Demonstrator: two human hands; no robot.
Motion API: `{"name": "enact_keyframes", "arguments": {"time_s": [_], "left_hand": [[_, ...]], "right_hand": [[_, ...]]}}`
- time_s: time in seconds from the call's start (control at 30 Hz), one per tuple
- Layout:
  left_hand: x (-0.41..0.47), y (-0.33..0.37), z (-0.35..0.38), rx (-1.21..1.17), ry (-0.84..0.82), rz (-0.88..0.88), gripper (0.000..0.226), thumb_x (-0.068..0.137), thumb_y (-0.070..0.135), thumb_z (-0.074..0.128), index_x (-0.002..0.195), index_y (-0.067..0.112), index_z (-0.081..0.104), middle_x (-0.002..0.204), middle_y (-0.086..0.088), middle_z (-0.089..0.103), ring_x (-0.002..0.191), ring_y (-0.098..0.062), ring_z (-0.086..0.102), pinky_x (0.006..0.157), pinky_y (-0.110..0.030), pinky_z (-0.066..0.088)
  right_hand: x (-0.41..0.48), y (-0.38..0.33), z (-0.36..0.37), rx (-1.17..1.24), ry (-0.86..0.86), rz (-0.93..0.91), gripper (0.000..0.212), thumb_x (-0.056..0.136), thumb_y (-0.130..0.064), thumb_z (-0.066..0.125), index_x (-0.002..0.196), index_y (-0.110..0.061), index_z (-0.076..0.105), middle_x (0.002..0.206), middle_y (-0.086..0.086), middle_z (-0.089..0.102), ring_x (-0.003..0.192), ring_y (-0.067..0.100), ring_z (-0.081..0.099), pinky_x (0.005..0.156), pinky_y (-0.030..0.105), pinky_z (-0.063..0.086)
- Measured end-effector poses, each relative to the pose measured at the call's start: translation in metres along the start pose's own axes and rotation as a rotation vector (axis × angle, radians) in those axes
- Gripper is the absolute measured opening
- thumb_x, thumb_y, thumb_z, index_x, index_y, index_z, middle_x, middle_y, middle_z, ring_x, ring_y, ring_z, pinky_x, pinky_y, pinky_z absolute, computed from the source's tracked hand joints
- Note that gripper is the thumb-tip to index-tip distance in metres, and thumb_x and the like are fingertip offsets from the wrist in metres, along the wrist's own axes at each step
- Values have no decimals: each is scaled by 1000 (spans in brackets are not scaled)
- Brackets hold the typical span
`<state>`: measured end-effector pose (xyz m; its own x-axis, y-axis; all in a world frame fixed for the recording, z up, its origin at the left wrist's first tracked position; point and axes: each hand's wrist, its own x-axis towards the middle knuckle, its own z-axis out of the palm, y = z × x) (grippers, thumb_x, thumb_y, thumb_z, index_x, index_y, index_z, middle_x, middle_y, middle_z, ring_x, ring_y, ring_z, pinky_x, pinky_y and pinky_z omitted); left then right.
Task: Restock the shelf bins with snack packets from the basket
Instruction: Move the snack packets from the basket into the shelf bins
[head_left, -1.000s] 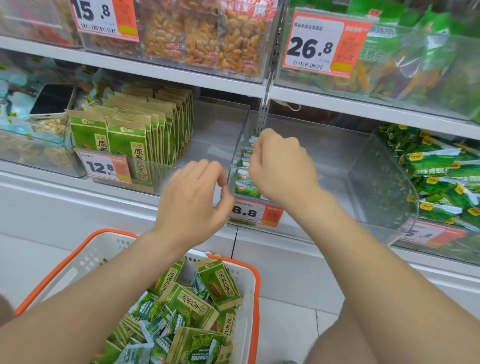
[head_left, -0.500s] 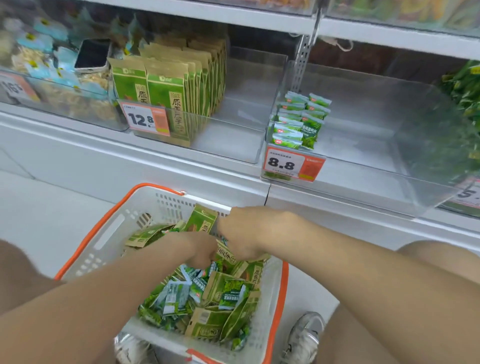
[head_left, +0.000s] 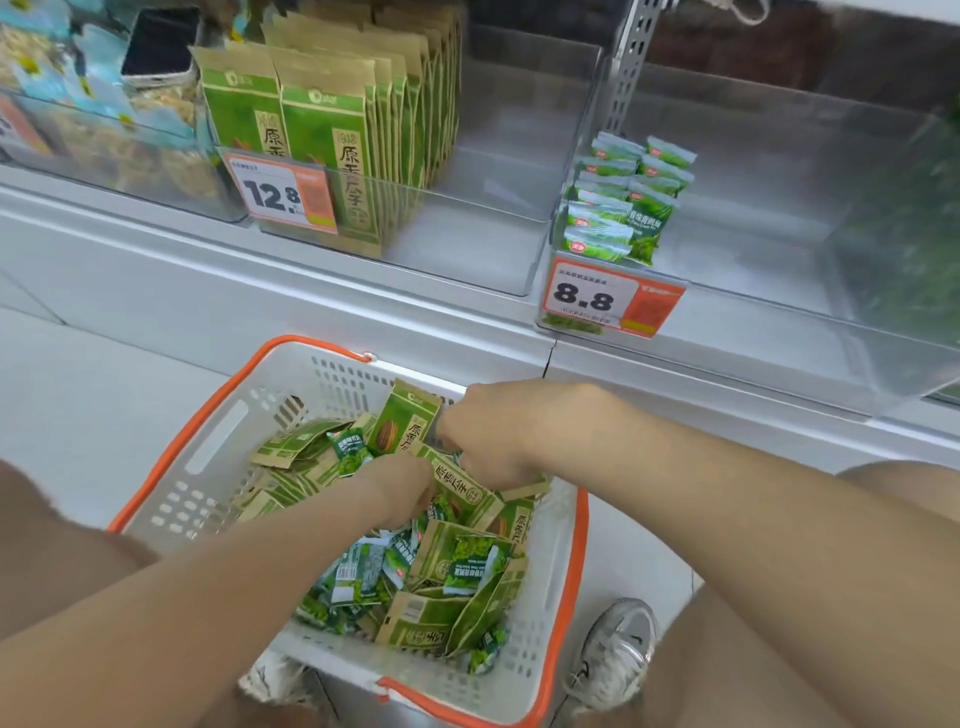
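The left hand (head_left: 402, 486) and right hand (head_left: 498, 431) dig into green snack packets (head_left: 447, 566) heaped in the white, orange-rimmed plastic basket (head_left: 563, 571), and I cannot tell whether either grasps one, below clear plastic shelf bins (head_left: 753, 312) bearing a "12.8" price tag (head_left: 280, 195) and an "8.8" price tag (head_left: 597, 299).

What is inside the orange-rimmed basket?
A loose heap of tan-green packets and small green packets; left hand and right hand reach in. The basket floor and anything the hands hold are covered.
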<state>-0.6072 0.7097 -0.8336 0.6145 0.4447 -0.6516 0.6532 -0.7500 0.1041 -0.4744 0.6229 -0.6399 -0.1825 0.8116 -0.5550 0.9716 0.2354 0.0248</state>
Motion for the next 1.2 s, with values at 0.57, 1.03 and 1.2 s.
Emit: {"name": "enact_keyframes", "arguments": {"time_s": [0.57,1.03,1.2], "left_hand": [[-58,21,-111,-266,232,223,27,79,11,68,80,30,50,85,5,59,71,-14,60,64,-38,53],[-135,58,-195,-858,637,498,20,95,3,73,104,16,60,90,-10,78,67,-31,69,61,-38,54],[-145,71,-210,-996,812,536,15,90,2,78,99,7,68,85,-9,80,74,-20,74,65,-28,56]], "right_hand": [[-46,25,-19,123,85,90,38,92,-2,53,67,-26,39,78,4,48,66,24,55,50,30,39],[-93,57,-35,939,563,212,42,75,-24,93,106,-20,65,77,-3,78,60,9,71,60,32,57],[-100,69,-33,1041,616,267,37,83,-26,88,114,-20,69,82,-3,79,73,8,73,72,34,59]]}}
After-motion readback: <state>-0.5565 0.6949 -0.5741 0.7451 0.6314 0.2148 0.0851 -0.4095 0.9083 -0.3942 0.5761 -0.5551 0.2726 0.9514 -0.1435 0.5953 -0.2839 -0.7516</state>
